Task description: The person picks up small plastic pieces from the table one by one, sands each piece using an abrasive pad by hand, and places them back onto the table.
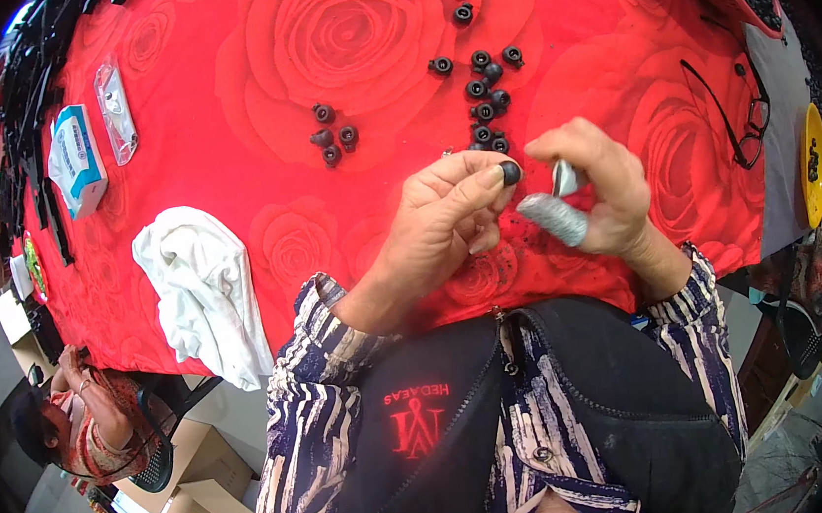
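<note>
Pinching a small, rounded black part (511,173) is the left hand (446,204).

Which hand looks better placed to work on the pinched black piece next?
Probably the right hand: its grey-wrapped thumb is close to the black piece and not gripping it, while the left hand is occupied pinching that piece.

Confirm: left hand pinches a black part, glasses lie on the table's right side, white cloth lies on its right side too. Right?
One error: the white cloth lies on the left side of the table, per the head view. The rest holds: left hand pinches a black part, glasses lie on the right side.
</note>
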